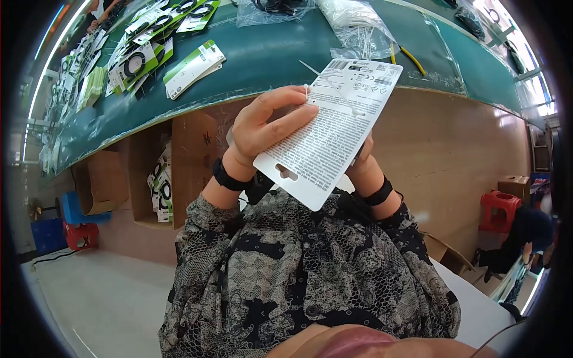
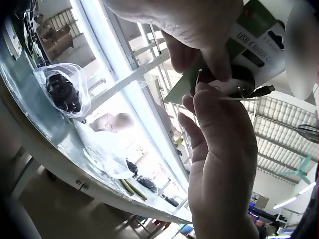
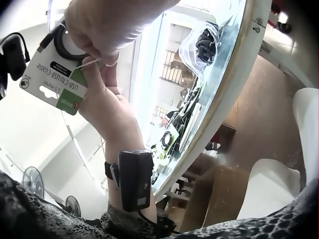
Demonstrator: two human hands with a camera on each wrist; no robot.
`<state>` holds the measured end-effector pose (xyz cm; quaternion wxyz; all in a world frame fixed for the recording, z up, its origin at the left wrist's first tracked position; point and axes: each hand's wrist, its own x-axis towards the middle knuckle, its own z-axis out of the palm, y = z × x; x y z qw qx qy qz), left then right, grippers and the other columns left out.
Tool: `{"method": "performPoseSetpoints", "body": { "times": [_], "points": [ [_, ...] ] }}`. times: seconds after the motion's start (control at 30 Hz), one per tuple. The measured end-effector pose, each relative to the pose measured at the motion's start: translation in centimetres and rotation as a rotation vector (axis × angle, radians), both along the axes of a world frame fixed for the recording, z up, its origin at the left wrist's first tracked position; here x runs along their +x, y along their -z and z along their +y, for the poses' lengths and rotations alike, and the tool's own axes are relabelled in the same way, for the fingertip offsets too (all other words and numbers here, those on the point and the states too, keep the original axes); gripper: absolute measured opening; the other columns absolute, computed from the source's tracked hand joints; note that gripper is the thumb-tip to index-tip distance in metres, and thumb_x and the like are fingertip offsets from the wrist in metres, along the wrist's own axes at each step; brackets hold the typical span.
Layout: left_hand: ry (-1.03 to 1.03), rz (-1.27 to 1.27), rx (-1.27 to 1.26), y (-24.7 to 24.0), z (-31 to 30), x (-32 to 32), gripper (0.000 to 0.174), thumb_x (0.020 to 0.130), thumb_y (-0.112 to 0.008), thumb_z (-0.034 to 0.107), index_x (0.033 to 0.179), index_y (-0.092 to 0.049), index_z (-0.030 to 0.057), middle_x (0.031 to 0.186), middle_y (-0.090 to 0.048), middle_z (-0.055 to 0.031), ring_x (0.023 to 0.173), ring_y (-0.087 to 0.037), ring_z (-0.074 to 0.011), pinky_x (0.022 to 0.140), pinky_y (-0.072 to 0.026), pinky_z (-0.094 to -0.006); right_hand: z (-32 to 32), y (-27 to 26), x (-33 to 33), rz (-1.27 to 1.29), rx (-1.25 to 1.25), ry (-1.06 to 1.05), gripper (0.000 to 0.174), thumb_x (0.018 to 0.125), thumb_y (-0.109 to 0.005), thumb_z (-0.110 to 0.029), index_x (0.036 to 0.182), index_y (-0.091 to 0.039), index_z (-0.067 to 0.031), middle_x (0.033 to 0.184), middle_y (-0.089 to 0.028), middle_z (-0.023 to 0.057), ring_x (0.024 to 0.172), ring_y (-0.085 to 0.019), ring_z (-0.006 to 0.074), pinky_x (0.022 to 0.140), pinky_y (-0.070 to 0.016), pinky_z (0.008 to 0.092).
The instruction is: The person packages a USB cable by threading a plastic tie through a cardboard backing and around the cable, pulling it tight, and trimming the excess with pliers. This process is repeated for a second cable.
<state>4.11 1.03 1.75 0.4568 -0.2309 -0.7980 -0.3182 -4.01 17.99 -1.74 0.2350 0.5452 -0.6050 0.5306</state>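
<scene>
A white and green packaging card (image 1: pixel 334 128) is tilted in front of the body, its printed back facing the head camera. On its front sits a coiled black USB-C cable (image 3: pixel 65 46), bound with thin white cable ties. My left hand (image 1: pixel 268 122) has thumb and index finger at the card's back, pinching the white end of a cable tie (image 3: pixel 88 63). Mostly hidden beneath the card, my right hand (image 1: pixel 366 150) grips it from the cable side. One more tie (image 1: pixel 334 89) lies slantwise across the printed back, overhanging the card's edge.
On the green table, carded cables (image 1: pixel 134 65) pile up at left, beside flat cards (image 1: pixel 194 68). Farther back lie a bag of white ties (image 1: pixel 361 30), yellow-handled pliers (image 1: pixel 412 61) and a bag of black cables (image 1: pixel 274 9). Under the table edge, a cardboard box (image 1: pixel 194 161) holds carded cables.
</scene>
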Motion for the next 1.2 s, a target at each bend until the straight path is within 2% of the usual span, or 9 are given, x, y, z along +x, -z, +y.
{"method": "performPoseSetpoints", "body": {
  "times": [0.07,0.17,0.47,0.57,0.73,0.87,1.0,1.13,1.2],
  "points": [
    [-0.022,0.016,0.004,-0.6,0.2,0.2,0.036,0.066,-0.073,0.001,0.101,-0.069,0.0087,0.100,-0.060,-0.0093,0.094,-0.064,-0.0276,0.079,-0.0552,-0.0317,0.2,-0.3,0.0,0.066,0.000,0.015,0.031,0.066,-0.070,-0.007,0.097,-0.067,-0.0022,0.107,-0.064,0.0125,0.099,-0.060,0.0364,0.085,-0.0486,0.0446],
    [0.059,0.003,-0.076,-1.6,0.3,0.7,0.034,0.068,-0.072,-0.002,0.101,-0.066,0.0003,0.104,-0.059,-0.0166,0.098,-0.063,-0.0323,0.083,-0.0534,-0.0375,0.4,-0.1,0.0,-0.047,-0.004,-0.071,0.030,0.068,-0.069,-0.008,0.097,-0.067,-0.0010,0.106,-0.065,0.0126,0.098,-0.061,0.0350,0.084,-0.0487,0.0433],
    [0.027,0.024,-0.146,-2.6,0.8,1.0,0.033,0.068,-0.072,0.002,0.100,-0.066,0.0008,0.102,-0.061,-0.0164,0.095,-0.064,-0.0334,0.081,-0.0544,-0.0383,0.6,1.5,1.5,-0.471,-0.025,-0.136,0.026,0.075,-0.067,-0.009,0.099,-0.066,0.0001,0.104,-0.066,0.0130,0.094,-0.063,0.0320,0.084,-0.0489,0.0402],
    [-0.044,0.076,-0.175,-2.5,1.0,0.8,0.032,0.068,-0.072,0.009,0.099,-0.068,0.0071,0.101,-0.062,-0.0106,0.091,-0.066,-0.0281,0.076,-0.0575,-0.0320,1.1,0.8,0.7,-0.321,0.036,-0.247,0.027,0.074,-0.067,-0.009,0.099,-0.066,0.0004,0.103,-0.066,0.0138,0.092,-0.064,0.0337,0.082,-0.0493,0.0402],
    [-0.028,0.074,-0.142,-2.2,1.0,0.8,0.032,0.068,-0.072,0.010,0.099,-0.067,0.0058,0.100,-0.064,-0.0107,0.090,-0.066,-0.0279,0.074,-0.0582,-0.0325,1.1,-0.2,1.3,-0.342,-0.034,-0.193,0.027,0.073,-0.067,-0.007,0.098,-0.066,0.0008,0.100,-0.066,0.0152,0.090,-0.064,0.0345,0.081,-0.0500,0.0403],
    [-0.021,0.091,-0.150,-2.0,1.0,0.8,0.032,0.068,-0.072,0.010,0.099,-0.067,0.0050,0.098,-0.064,-0.0108,0.089,-0.067,-0.0281,0.074,-0.0582,-0.0325,1.7,0.2,1.0,0.042,-0.010,-0.086,0.029,0.073,-0.067,-0.004,0.101,-0.064,0.0024,0.100,-0.065,0.0168,0.089,-0.064,0.0335,0.079,-0.0506,0.0380],
    [-0.008,0.076,-0.111,-1.9,0.9,1.0,0.032,0.068,-0.072,0.009,0.099,-0.067,0.0047,0.098,-0.064,-0.0113,0.089,-0.067,-0.0284,0.074,-0.0583,-0.0327,2.4,-2.2,2.0,-0.099,0.023,-0.097,0.022,0.073,-0.065,0.000,0.095,-0.063,0.0036,0.100,-0.065,0.0193,0.090,-0.064,0.0321,0.078,-0.0506,0.0348],
    [0.042,0.023,-0.137,-1.8,0.8,1.1,0.033,0.071,-0.073,0.008,0.100,-0.063,-0.0029,0.100,-0.063,-0.0185,0.092,-0.066,-0.0330,0.079,-0.0554,-0.0365,2.4,-2.2,2.5,-0.403,-0.019,-0.054,0.013,0.075,-0.064,0.003,0.087,-0.060,0.0041,0.095,-0.064,0.0182,0.088,-0.064,0.0276,0.076,-0.0503,0.0316],
    [0.039,0.023,-0.035,-1.3,1.1,1.0,0.032,0.069,-0.072,0.008,0.100,-0.065,0.0001,0.099,-0.064,-0.0140,0.091,-0.066,-0.0301,0.078,-0.0563,-0.0333,0.8,-2.7,3.3,-0.705,-0.360,-0.207,0.009,0.077,-0.062,0.005,0.085,-0.058,0.0034,0.090,-0.063,0.0159,0.086,-0.064,0.0239,0.073,-0.0502,0.0307]
  ]
}}
